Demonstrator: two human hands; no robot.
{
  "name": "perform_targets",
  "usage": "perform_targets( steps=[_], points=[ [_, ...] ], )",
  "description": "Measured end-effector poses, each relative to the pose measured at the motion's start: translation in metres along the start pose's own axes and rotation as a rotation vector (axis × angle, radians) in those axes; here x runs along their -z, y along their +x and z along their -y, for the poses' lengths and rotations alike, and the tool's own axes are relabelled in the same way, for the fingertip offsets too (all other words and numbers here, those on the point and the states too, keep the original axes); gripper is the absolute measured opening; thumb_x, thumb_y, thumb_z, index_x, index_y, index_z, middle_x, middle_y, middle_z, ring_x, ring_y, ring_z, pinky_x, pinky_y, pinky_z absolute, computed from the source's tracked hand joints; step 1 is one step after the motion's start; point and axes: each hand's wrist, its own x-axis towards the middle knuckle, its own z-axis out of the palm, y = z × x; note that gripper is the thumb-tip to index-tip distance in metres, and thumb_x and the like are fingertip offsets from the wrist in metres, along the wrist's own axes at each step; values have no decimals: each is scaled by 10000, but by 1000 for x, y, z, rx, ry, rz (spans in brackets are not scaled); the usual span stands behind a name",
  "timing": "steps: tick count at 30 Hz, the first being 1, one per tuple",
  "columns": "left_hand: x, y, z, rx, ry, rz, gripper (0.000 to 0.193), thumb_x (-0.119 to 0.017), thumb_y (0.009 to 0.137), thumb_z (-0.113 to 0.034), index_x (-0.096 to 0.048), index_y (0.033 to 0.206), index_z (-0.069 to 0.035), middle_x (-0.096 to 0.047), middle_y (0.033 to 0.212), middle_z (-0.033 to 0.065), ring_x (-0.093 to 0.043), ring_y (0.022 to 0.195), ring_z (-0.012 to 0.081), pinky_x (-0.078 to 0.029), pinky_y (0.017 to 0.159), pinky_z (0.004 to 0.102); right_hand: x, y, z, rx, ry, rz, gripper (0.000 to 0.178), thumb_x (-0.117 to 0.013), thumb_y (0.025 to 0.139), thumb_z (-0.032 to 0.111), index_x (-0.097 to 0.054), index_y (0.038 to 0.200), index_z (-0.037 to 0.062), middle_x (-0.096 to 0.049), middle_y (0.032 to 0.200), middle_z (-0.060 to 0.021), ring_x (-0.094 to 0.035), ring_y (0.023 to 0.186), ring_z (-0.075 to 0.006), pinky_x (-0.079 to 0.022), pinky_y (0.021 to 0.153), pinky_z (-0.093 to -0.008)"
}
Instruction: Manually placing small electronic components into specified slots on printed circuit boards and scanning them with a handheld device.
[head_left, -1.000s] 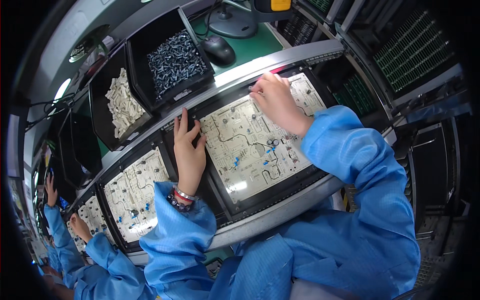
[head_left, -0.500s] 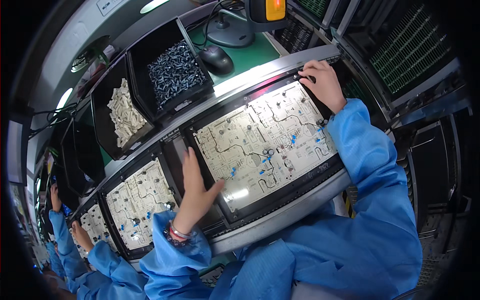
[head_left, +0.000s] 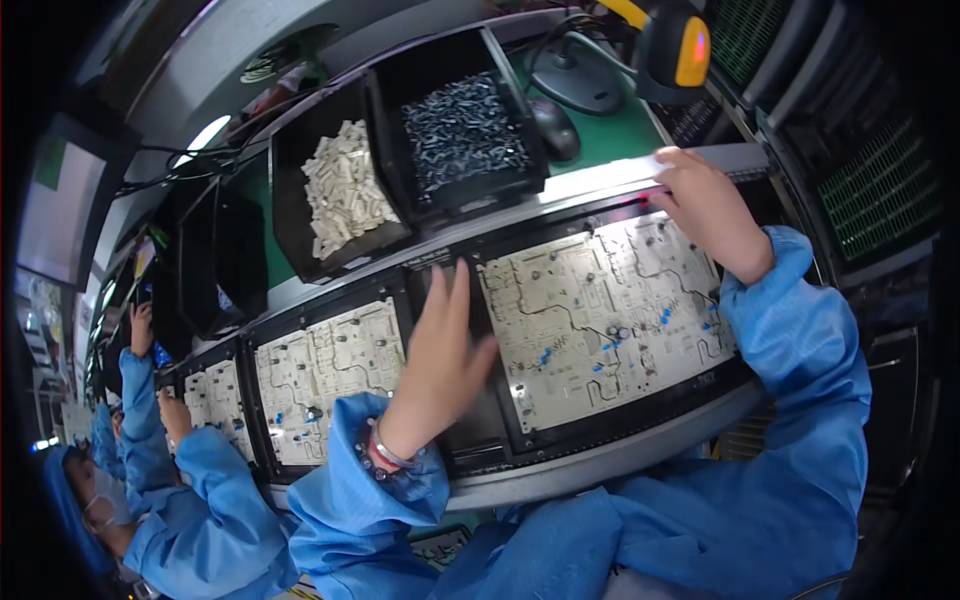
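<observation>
Possibly lettered pale circuit board (head_left: 600, 305)

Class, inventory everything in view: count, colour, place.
circuit boards: three visible, cream, along line
bins: at least three, black, behind boards
white parts: many, white, one bin
dark parts: many, dark blue, next bin right
mouse: one, black, on green mat
scanner: one, black and yellow, upper right
racked panels: many, green, right
monitor: one, pale screen, left
co-worker: at least one, blue clothing, left
left hand: one, blue sleeve, beside nearest board
right hand: one, blue sleeve, near rear rail
</observation>
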Motion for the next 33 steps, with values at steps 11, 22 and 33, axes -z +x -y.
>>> perform_targets(
  steps=[11, 22, 33],
  points=[
    [57, 122, 140, -35, 339, -397, 136, -611, 733, -60, -651, 844, 7, -580, 831, 162, -577, 769, 322, -467, 696, 369, -107, 159, 92, 251, 168, 125, 266, -559, 805, 92, -577, 1044, -27, -542, 1064, -177, -555, 998, -334, -448, 872, -416],
    [78, 107, 106, 150, -62, -553, 158, -744, 682, -92, -643, 763, 0, -648, 677, 84, -603, 618, 107, -471, 603, 237, -102, 161, 81, 375, -47, 71, 62, -591, 710, 68, -648, 732, 58, -652, 765, -115, -650, 769, -297, -517, 688, -386],
    [18, 23, -4, 255, -1219, -185, 216, -599, 853, -21, -598, 1063, 29, -656, 973, 113, -649, 821, 171, -512, 742, 251, -90, 153, 75, 307, 14, 40, 106, -551, 726, 54, -645, 770, 41, -643, 785, -165, -631, 779, -345, -502, 688, -426]
  ],
)
